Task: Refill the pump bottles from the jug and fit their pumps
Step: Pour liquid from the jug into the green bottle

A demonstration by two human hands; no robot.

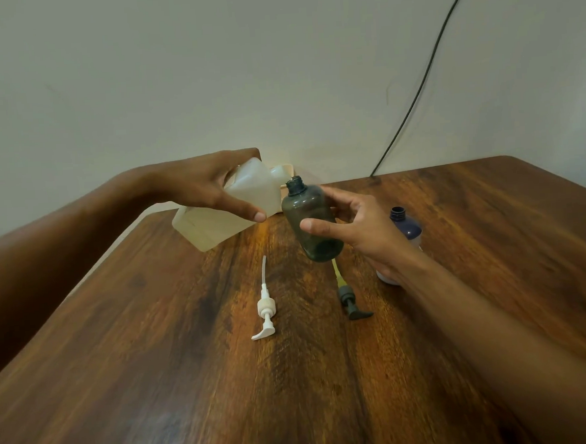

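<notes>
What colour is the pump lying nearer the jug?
White: the pump lying on the wooden table, clearest in the head view.

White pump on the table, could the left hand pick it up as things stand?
Probably not yet: the white pump lies clear, but the left hand is holding the tilted jug.

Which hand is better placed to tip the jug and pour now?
The left hand: it already grips the tilted jug, its spout beside the dark bottle's open neck, while the right hand holds that bottle.
</notes>
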